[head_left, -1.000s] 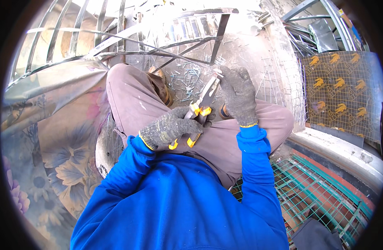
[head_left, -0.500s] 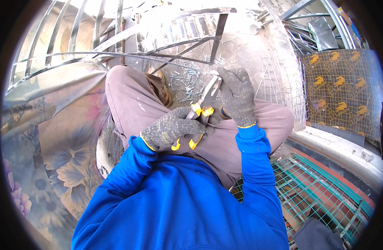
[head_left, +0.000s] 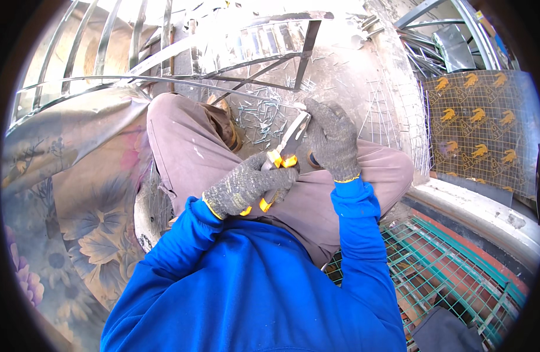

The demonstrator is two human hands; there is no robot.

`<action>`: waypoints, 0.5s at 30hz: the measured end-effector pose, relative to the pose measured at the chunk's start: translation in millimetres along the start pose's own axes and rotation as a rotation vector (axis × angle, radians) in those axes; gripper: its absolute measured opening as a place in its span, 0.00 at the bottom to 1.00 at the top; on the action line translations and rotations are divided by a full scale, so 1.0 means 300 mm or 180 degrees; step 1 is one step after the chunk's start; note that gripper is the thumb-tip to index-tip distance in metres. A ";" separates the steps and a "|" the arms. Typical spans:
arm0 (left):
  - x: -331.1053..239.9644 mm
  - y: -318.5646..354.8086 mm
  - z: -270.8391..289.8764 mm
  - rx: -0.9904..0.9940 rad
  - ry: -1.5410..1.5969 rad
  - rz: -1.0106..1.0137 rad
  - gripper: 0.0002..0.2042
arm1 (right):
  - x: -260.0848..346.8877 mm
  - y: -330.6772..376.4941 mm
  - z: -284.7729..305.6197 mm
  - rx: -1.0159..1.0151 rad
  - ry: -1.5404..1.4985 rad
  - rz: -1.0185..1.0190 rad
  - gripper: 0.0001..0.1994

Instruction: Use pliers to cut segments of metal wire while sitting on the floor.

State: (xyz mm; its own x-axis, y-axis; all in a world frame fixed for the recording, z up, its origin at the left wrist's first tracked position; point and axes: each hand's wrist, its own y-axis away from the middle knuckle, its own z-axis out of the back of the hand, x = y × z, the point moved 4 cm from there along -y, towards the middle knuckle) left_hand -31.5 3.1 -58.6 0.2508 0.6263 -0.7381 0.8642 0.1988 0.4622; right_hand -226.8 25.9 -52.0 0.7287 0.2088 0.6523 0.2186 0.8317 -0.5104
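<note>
Harsh light bleaches the far side of the workspace, where I make out a slatted metal frame (head_left: 137,35) towards eleven o'clock. Printed floral cloth (head_left: 94,205) spreads at nine, a dark sheet with orange figures (head_left: 478,132) leans between two and three, and a green wire grid (head_left: 469,254) lies at four. Both hands wear grey knit gloves and work above the crossed legs. Just left of centre, the left hand (head_left: 243,186) is wrapped around the yellow-and-grey handles of the pliers (head_left: 292,139), whose head points towards one o'clock; I cannot tell how far its jaws are parted. At two o'clock, the right hand (head_left: 334,141) is curled nearly closed, its fingertips beside the pliers' tip and seeming to pinch the near end of a thin rod (head_left: 252,95). That rod runs away towards ten, crossing the frame in my view. On the floor (head_left: 346,76) at twelve, a loose scatter of short metal pieces (head_left: 259,120) lies beyond the hands. From that scatter I judge a fair share of the work done, while the rod is long and looks unfinished; how many pieces are left, I cannot tell.
</note>
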 end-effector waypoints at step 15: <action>0.128 0.007 -0.051 0.0258 0.1866 -0.0004 0.09 | 0.004 0.046 -0.047 0.0642 -0.1002 -0.0737 0.12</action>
State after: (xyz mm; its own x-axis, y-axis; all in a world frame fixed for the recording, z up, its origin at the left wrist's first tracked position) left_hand -26.8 39.1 -78.5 -0.0131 0.9428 -0.3332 0.9007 0.1558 0.4055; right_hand -213.7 30.4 -66.4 0.4353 0.1256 0.8915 0.1990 0.9523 -0.2313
